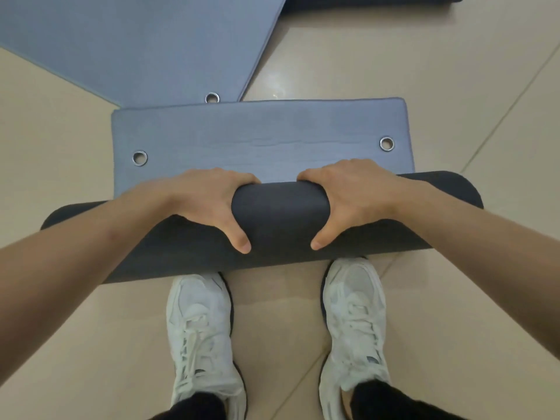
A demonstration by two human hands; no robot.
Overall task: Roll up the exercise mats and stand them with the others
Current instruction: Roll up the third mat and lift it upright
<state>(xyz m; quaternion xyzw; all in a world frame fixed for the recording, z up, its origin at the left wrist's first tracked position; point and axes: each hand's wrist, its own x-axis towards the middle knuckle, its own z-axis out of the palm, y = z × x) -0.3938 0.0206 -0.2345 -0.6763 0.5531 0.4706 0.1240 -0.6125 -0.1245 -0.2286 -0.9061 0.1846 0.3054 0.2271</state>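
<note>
The left hand (209, 204) and right hand (354, 201) grip the rolled mat (280, 213) near its middle, fingers curled over its far side and thumbs on the near side. The roll's long axis runs left to right on the floor (454, 71). Its short unrolled end (257, 137) lies straight ahead, so the last turns likely go away from the person, with both hands equally placed.

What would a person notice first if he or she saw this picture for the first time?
The eye goes first to the middle, where the left hand and the right hand grip a dark rolled mat, with only its short flat end left unrolled on the floor beyond. Two white shoes stand just below the roll, and a second mat lies flat at the upper left.
</note>
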